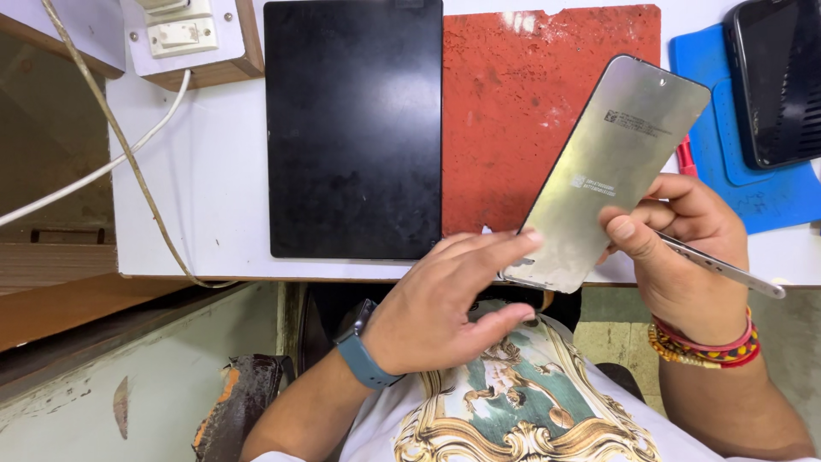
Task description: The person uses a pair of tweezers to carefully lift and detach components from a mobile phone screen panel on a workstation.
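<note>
Right hand point(684, 244) pinches the silver phone screen panel point(611, 167) and metal tool point(723, 269); open left hand point(445, 299) touches the panel's lower edge above the counter point(197, 188), beside black tablet point(353, 128) and red mat point(530, 103).

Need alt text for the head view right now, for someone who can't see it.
Two bare hands hold a thin grey metal-backed phone screen panel tilted above a white bench: the right hand grips its edge along with metal tweezers, and the left hand touches its lower corner. Behind lie a black slab, a red mat and a blue mat bearing a dark phone.

A white worktable point(197, 171) with a wooden edge stands over a worn, pale floor point(128, 385).
</note>
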